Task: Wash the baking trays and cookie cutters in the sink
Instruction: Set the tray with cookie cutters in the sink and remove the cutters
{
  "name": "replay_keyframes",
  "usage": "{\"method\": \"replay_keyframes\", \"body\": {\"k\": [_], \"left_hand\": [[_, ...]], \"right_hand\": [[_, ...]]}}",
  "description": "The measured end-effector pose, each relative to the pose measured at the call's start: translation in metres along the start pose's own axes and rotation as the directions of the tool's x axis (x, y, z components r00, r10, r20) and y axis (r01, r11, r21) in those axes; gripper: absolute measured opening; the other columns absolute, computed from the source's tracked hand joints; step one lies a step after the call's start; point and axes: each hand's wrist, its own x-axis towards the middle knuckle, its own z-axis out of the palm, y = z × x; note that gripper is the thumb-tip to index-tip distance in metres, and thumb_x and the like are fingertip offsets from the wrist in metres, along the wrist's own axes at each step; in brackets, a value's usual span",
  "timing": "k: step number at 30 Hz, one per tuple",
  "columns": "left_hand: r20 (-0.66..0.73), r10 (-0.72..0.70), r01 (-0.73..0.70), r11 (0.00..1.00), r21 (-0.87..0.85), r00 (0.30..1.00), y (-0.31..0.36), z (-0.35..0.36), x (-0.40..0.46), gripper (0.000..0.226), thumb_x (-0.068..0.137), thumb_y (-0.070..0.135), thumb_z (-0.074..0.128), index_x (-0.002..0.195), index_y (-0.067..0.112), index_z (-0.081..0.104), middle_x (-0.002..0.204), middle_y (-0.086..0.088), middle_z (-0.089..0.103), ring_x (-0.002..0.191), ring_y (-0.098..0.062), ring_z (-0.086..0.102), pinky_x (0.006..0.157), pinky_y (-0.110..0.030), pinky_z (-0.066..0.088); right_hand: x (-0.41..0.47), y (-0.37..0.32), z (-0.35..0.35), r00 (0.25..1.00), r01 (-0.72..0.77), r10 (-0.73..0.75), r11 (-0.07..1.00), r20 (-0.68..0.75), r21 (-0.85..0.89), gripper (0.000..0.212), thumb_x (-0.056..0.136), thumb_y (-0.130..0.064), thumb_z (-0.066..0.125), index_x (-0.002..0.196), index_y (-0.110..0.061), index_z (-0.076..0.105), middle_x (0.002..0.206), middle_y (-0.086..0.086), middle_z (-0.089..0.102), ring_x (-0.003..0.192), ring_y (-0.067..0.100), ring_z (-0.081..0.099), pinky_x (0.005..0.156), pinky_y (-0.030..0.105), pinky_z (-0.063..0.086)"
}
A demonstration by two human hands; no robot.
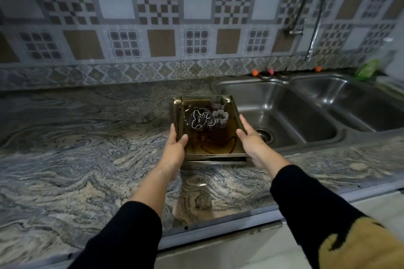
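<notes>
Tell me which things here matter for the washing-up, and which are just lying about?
For the job:
- stacked brown metal baking trays
- shiny metal cookie cutters
- steel double sink
- curved tap
- left hand, right hand

Lying about:
- green bag
- small orange objects

No legible text, label, brand, number or sign found on any surface in view.

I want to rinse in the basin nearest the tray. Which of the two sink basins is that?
The left basin, the one with the drain showing: the tray sits right against its edge. The right basin lies farther off, below the faucet.
</notes>
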Motion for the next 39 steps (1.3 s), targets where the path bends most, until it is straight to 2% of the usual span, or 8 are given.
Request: {"method": "replay_keyframes", "body": {"k": [4, 13, 18, 22, 31, 33, 36, 39], "left_hand": [[0.025, 0.053, -0.052, 0.999, -0.014, 0.998, 0.011, 0.042, 0.007, 0.063, 0.101, 0.02, 0.046, 0.153, 0.033, 0.014, 0.158, 0.002, 0.024, 0.142, -0.018, 0.028, 0.118, -0.043, 0.022], [0.144, 0.096, -0.098, 0.995, 0.002, 0.985, 0.015, 0.201, 0.012, 0.064, 0.099, 0.019, 0.05, 0.153, 0.029, 0.017, 0.155, 0.002, 0.03, 0.138, -0.017, 0.035, 0.117, -0.04, 0.027], [0.215, 0.099, -0.098, 0.995, -0.014, 0.972, 0.015, 0.311, 0.017, 0.061, 0.1, 0.016, 0.047, 0.153, 0.029, 0.019, 0.148, 0.0, 0.043, 0.133, -0.018, 0.044, 0.115, -0.042, 0.03], [0.234, 0.092, -0.089, 0.996, -0.022, 0.968, 0.01, 0.39, 0.029, 0.062, 0.099, 0.018, 0.05, 0.152, 0.029, 0.021, 0.152, -0.001, 0.037, 0.137, -0.019, 0.039, 0.116, -0.043, 0.029], [0.325, 0.046, -0.039, 0.999, -0.026, 0.945, 0.016, 0.523, 0.082, 0.057, 0.099, 0.015, 0.047, 0.15, 0.03, 0.026, 0.139, 0.0, 0.053, 0.124, -0.018, 0.053, 0.111, -0.042, 0.037], [0.336, 0.064, -0.058, 0.998, -0.027, 0.94, 0.015, 0.548, 0.102, 0.053, 0.1, 0.012, 0.045, 0.149, 0.029, 0.03, 0.134, 0.003, 0.057, 0.116, -0.012, 0.057, 0.104, -0.032, 0.044], [0.373, 0.079, -0.074, 0.997, -0.026, 0.924, 0.016, 0.581, 0.132, 0.045, 0.101, 0.007, 0.043, 0.141, 0.028, 0.042, 0.118, 0.007, 0.063, 0.097, -0.001, 0.061, 0.076, -0.015, 0.052], [0.333, 0.03, -0.029, 1.0, -0.007, 0.942, 0.016, 0.606, 0.163, 0.041, 0.101, 0.009, 0.043, 0.137, 0.027, 0.046, 0.119, 0.003, 0.063, 0.104, -0.01, 0.061, 0.093, -0.028, 0.048]], "right_hand": [[0.007, 0.01, -0.043, 0.997, 0.016, -0.017, 1.0, -0.082, -0.007, 0.051, 0.102, -0.029, 0.038, 0.144, -0.053, 0.02, 0.156, -0.003, 0.026, 0.14, 0.023, 0.032, 0.114, 0.045, 0.029], [0.026, 0.055, -0.194, 0.97, 0.007, -0.007, 1.0, -0.242, 0.0, 0.046, 0.104, -0.029, 0.033, 0.146, -0.044, 0.024, 0.156, -0.001, 0.026, 0.14, 0.023, 0.031, 0.115, 0.042, 0.026], [0.046, 0.079, -0.299, 0.956, 0.03, -0.029, 1.0, -0.293, -0.002, 0.046, 0.104, -0.027, 0.035, 0.147, -0.041, 0.027, 0.154, 0.001, 0.03, 0.139, 0.022, 0.033, 0.116, 0.039, 0.025], [0.066, 0.099, -0.375, 0.945, 0.033, -0.022, 0.999, -0.327, 0.028, 0.045, 0.103, -0.026, 0.036, 0.146, -0.038, 0.03, 0.152, -0.001, 0.034, 0.137, 0.022, 0.037, 0.115, 0.039, 0.027], [0.13, 0.131, -0.491, 0.921, 0.005, 0.043, 0.993, -0.388, 0.12, 0.045, 0.102, -0.027, 0.038, 0.145, -0.04, 0.032, 0.151, -0.002, 0.036, 0.135, 0.022, 0.041, 0.114, 0.041, 0.03], [0.149, 0.133, -0.514, 0.917, -0.021, 0.051, 0.996, -0.396, 0.081, 0.045, 0.103, -0.027, 0.037, 0.146, -0.036, 0.031, 0.15, -0.001, 0.036, 0.135, 0.023, 0.039, 0.115, 0.038, 0.028], [0.187, 0.136, -0.542, 0.925, -0.04, 0.064, 0.997, -0.373, 0.071, 0.045, 0.102, -0.032, 0.038, 0.145, -0.04, 0.03, 0.15, -0.001, 0.039, 0.133, 0.022, 0.042, 0.114, 0.041, 0.03], [0.226, 0.144, -0.559, 0.932, -0.075, 0.106, 0.992, -0.346, 0.103, 0.045, 0.101, -0.034, 0.039, 0.144, -0.042, 0.031, 0.147, 0.0, 0.043, 0.13, 0.021, 0.046, 0.112, 0.044, 0.034]]}}
